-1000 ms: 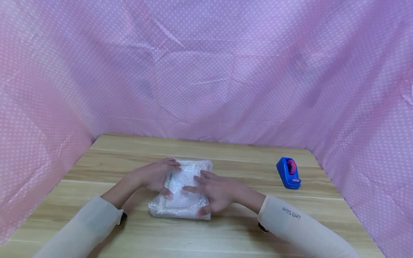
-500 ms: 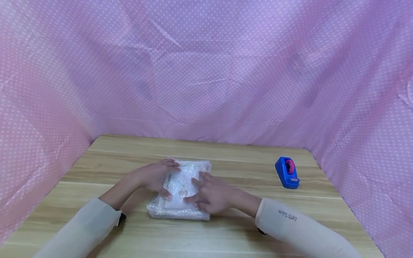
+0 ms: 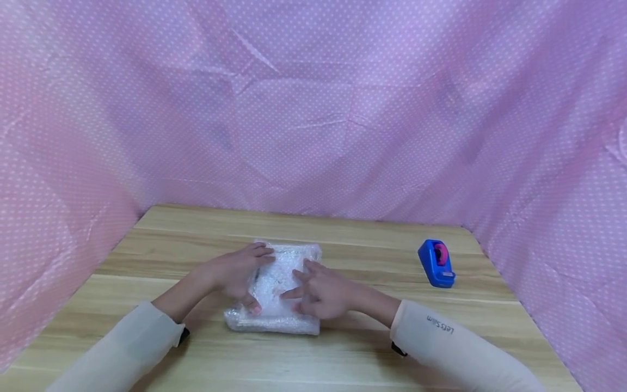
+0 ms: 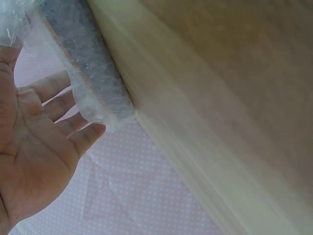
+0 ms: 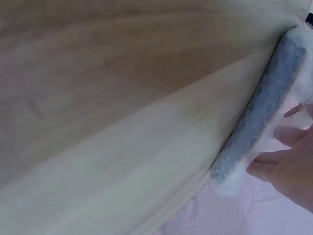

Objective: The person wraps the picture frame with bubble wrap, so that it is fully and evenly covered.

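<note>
A flat rectangular package in clear bubble wrap (image 3: 276, 324) lies on the table in the head view, with something white showing through the wrap. My left hand (image 3: 237, 272) rests on its left part, fingers and thumb spread over the top. On the right part lies my right hand (image 3: 325, 291), its fingers also spread across the wrap. In the left wrist view the fingers of my left hand (image 4: 41, 142) extend over the edge of the bubble wrap (image 4: 93, 68). The right wrist view catches my right hand (image 5: 291, 161) touching the wrapped edge (image 5: 259, 110).
A blue tape dispenser (image 3: 436, 264) with a pink-cored roll stands at the right of the wooden table (image 3: 382, 348). Pink dotted cloth (image 3: 303, 136) hangs behind the table and along both sides.
My right thumb has moved inward from the package's near right corner, and its fingers have shifted slightly on the wrap. My left thumb has slid a little nearer. The package stays in place.
</note>
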`<state>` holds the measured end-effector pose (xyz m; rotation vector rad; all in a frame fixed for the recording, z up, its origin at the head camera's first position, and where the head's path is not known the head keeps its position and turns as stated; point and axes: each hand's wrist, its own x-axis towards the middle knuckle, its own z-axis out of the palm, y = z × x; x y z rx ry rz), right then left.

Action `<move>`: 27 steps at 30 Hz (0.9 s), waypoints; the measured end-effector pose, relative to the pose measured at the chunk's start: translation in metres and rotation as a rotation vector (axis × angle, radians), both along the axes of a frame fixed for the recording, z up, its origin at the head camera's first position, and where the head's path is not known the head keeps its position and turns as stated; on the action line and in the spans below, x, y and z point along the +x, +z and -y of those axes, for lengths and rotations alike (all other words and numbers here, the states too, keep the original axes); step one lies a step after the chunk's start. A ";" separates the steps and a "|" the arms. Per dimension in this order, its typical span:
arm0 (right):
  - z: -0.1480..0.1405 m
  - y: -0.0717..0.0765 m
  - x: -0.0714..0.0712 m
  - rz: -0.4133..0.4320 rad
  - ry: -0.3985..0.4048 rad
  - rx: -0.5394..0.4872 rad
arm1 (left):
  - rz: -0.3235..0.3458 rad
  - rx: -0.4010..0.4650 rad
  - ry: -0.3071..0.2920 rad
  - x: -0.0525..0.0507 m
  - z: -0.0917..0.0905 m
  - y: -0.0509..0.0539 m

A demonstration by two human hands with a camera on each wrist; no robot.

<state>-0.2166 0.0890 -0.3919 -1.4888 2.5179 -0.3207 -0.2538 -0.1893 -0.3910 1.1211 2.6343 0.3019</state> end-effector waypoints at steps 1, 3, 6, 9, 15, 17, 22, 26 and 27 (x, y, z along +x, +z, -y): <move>0.001 0.000 0.001 0.008 -0.029 -0.013 | -0.001 0.004 0.001 0.001 0.000 0.001; 0.005 -0.001 0.005 0.005 -0.089 -0.025 | -0.008 0.010 -0.001 0.003 -0.001 0.001; 0.008 -0.003 0.009 -0.064 -0.153 -0.003 | -0.016 0.031 0.001 0.005 -0.002 0.002; 0.007 -0.006 0.012 -0.097 -0.174 0.021 | -0.028 0.038 0.004 0.006 -0.003 0.000; 0.006 -0.012 0.014 -0.126 -0.166 0.032 | -0.056 0.043 0.000 0.008 -0.005 -0.003; 0.006 -0.013 0.015 -0.139 -0.152 0.029 | -0.062 0.050 -0.001 0.009 -0.006 -0.004; 0.006 -0.013 0.015 -0.143 -0.136 0.016 | -0.059 0.063 0.004 0.008 -0.005 -0.005; 0.006 -0.013 0.016 -0.136 -0.136 0.008 | -0.066 0.065 0.000 0.007 -0.004 -0.006; 0.006 -0.013 0.016 -0.137 -0.138 0.009 | -0.064 0.064 -0.002 0.007 -0.004 -0.006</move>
